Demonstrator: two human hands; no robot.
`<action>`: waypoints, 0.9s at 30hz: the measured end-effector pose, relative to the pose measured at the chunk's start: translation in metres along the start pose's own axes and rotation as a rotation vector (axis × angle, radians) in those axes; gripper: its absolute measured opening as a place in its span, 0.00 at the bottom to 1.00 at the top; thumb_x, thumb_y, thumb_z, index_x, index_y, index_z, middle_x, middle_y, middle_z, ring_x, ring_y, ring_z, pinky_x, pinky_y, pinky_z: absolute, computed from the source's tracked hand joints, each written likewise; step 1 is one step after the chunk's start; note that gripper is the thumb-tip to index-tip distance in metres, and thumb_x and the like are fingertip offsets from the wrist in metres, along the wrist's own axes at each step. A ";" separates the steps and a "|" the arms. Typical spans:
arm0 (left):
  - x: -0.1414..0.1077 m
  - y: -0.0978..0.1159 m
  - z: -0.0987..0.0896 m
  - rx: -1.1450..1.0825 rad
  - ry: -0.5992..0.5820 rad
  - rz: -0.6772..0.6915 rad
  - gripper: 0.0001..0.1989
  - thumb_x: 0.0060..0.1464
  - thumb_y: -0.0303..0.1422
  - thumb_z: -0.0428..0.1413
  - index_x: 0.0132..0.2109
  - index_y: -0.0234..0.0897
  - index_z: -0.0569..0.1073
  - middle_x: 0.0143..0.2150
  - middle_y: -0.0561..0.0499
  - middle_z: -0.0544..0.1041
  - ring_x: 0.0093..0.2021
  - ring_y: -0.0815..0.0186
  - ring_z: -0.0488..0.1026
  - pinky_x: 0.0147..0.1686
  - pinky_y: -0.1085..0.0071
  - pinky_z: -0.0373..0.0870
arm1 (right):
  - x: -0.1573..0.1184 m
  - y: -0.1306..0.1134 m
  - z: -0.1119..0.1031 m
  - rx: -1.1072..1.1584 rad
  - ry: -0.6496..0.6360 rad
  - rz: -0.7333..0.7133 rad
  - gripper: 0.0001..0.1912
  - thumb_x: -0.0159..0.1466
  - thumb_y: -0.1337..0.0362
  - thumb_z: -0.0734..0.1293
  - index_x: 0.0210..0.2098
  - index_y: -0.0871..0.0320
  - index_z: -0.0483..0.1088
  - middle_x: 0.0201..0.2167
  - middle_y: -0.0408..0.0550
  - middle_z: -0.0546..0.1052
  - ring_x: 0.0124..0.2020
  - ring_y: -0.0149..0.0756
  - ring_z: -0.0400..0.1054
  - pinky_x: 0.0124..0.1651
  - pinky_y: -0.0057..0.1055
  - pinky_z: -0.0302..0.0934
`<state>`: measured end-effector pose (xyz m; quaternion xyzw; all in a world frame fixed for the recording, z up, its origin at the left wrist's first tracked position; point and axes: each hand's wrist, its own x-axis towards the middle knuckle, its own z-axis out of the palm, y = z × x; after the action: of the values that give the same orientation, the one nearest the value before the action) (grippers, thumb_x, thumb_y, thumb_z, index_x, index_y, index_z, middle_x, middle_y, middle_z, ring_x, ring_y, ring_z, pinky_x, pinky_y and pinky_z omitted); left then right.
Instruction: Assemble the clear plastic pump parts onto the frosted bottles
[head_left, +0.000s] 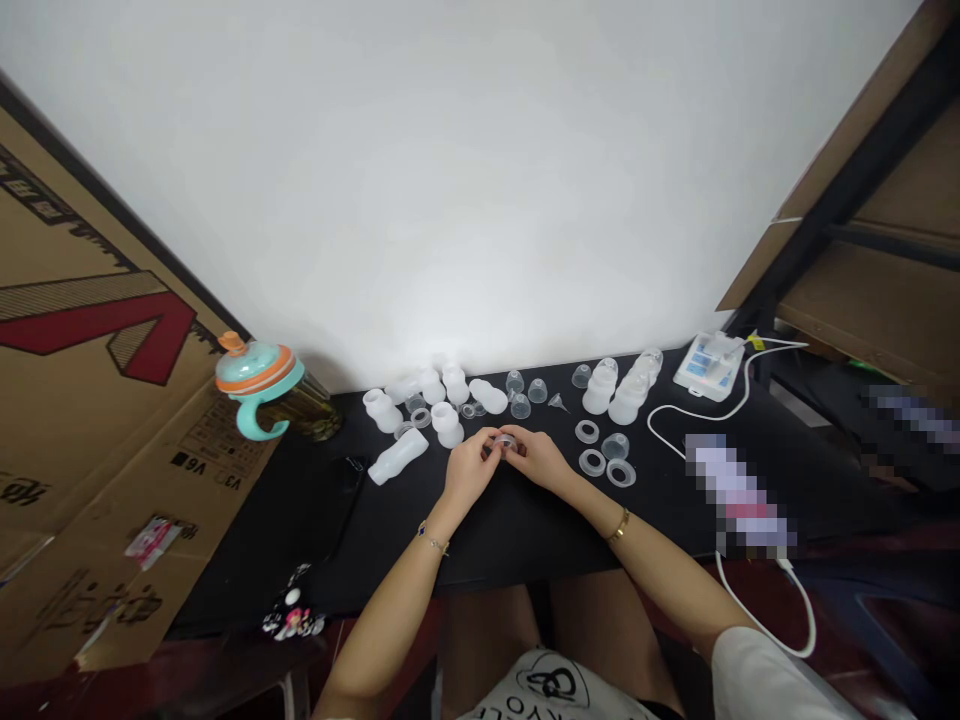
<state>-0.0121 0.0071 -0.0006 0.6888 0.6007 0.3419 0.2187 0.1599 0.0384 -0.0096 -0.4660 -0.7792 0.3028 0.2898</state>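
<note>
Both my left hand (pixel 474 462) and my right hand (pixel 535 456) pinch one small clear ring (pixel 505 440) between their fingertips, just above the black table (pixel 480 540). Left of my hands, a white bottle (pixel 399 456) lies on its side, and another white bottle (pixel 448 425) stands open at the top. To the right are several loose translucent rings (pixel 592 462) beside a clear dome cap (pixel 616 446). Behind them stand white bottles with clear domes on top (pixel 628 396). Small clear domes (pixel 520 405) and a small funnel-shaped piece (pixel 558 402) sit behind my hands.
At the left stand a jug with a turquoise handle (pixel 262 418) and a large cardboard box (pixel 82 400); a dark phone-like object (pixel 337 505) lies nearby. A white power strip (pixel 709 366) with a cable is at the right, near a blurred device (pixel 739 495).
</note>
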 end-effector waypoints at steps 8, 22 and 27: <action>-0.001 0.000 0.002 0.067 -0.013 0.027 0.11 0.65 0.34 0.53 0.51 0.43 0.76 0.39 0.53 0.81 0.29 0.70 0.73 0.32 0.74 0.64 | -0.001 -0.003 -0.002 -0.044 0.000 0.000 0.16 0.67 0.63 0.66 0.53 0.53 0.75 0.31 0.43 0.80 0.29 0.35 0.73 0.33 0.26 0.58; -0.002 0.003 0.002 0.053 0.014 0.026 0.11 0.68 0.38 0.50 0.48 0.41 0.75 0.36 0.53 0.81 0.30 0.69 0.74 0.31 0.74 0.63 | -0.001 -0.007 -0.004 -0.014 -0.004 -0.007 0.16 0.74 0.60 0.58 0.52 0.51 0.76 0.41 0.47 0.83 0.39 0.39 0.78 0.41 0.28 0.63; -0.001 0.003 0.002 0.064 0.008 0.025 0.11 0.68 0.38 0.50 0.47 0.41 0.75 0.36 0.53 0.81 0.31 0.68 0.75 0.32 0.74 0.62 | -0.001 -0.008 -0.004 -0.056 -0.002 -0.008 0.15 0.74 0.62 0.59 0.50 0.52 0.77 0.37 0.46 0.83 0.37 0.38 0.78 0.40 0.27 0.62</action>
<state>-0.0087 0.0055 -0.0006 0.7015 0.6034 0.3281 0.1899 0.1585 0.0352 -0.0013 -0.4705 -0.7895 0.2803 0.2771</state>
